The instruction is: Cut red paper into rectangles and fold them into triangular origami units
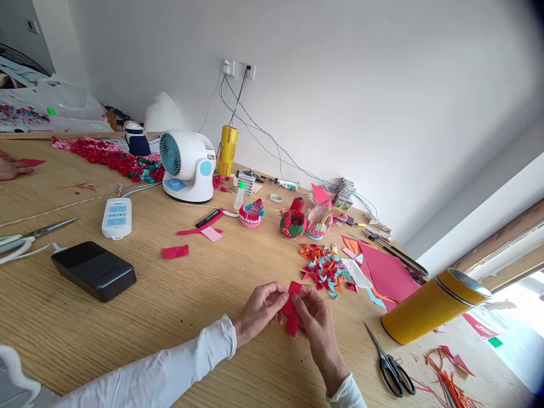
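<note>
Near the front middle of the table, both my hands meet at a small red paper strip (294, 289). My left hand (266, 306) has its fingers closed at the strip's left edge. On the other side, my right hand (315, 317) pinches it with the thumb lying on top. Another red paper piece (292, 326) shows just below, partly covered by the right fingers. To the right of my hands lies a pile of folded paper triangles (327, 269) in red, orange and light blue. A single creased red strip (175, 252) rests further left.
Black-handled scissors (393, 368) and a yellow thermos (433, 306) stand right, near red paper sheets (391, 269). Folded-paper baskets (293, 222) sit behind. A power bank (93, 270), power strip (117, 217) and fan (187, 164) are left. Another person's hand (12, 168) shows far left.
</note>
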`<state>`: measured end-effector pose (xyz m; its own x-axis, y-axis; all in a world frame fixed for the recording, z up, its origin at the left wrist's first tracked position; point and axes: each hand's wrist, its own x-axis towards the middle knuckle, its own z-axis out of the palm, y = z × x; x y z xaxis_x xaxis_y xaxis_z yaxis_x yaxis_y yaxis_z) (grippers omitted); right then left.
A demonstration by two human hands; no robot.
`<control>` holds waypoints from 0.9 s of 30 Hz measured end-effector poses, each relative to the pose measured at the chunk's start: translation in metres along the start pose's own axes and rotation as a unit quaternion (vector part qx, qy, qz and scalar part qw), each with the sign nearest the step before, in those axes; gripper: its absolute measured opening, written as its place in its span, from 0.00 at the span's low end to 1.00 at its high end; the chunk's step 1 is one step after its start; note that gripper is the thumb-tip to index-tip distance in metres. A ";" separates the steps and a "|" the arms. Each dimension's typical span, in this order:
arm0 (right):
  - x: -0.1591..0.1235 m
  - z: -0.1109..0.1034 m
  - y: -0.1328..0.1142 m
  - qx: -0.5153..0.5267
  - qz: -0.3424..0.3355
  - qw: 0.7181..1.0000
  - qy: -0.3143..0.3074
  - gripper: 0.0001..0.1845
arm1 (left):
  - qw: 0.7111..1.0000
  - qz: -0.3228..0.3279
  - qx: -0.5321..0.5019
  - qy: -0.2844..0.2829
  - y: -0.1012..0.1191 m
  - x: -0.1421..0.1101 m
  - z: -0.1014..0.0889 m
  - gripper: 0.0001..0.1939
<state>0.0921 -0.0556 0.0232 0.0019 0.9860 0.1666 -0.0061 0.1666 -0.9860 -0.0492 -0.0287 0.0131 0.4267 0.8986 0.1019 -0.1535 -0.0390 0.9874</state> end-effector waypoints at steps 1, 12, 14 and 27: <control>0.000 0.001 0.000 0.007 0.001 1.000 -0.010 0.16 | 1.000 0.006 0.000 0.003 -0.001 0.001 0.000 0.18; 0.007 -0.005 0.005 0.043 0.002 0.999 -0.027 0.14 | 0.999 0.000 -0.037 0.009 0.000 0.009 0.000 0.19; 0.009 -0.007 0.007 0.032 -0.005 0.999 -0.026 0.14 | 0.998 -0.011 -0.054 0.003 -0.001 0.011 0.000 0.18; 0.010 -0.017 0.016 -0.092 -0.078 0.993 0.006 0.07 | 0.988 -0.056 -0.143 -0.005 0.000 0.011 -0.003 0.20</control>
<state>0.1087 -0.0436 0.0091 0.0007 0.9479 0.3187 0.1781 0.3135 -0.9327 -0.0468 -0.0180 0.0137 0.4645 0.8855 -0.0036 -0.3492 0.1869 0.9182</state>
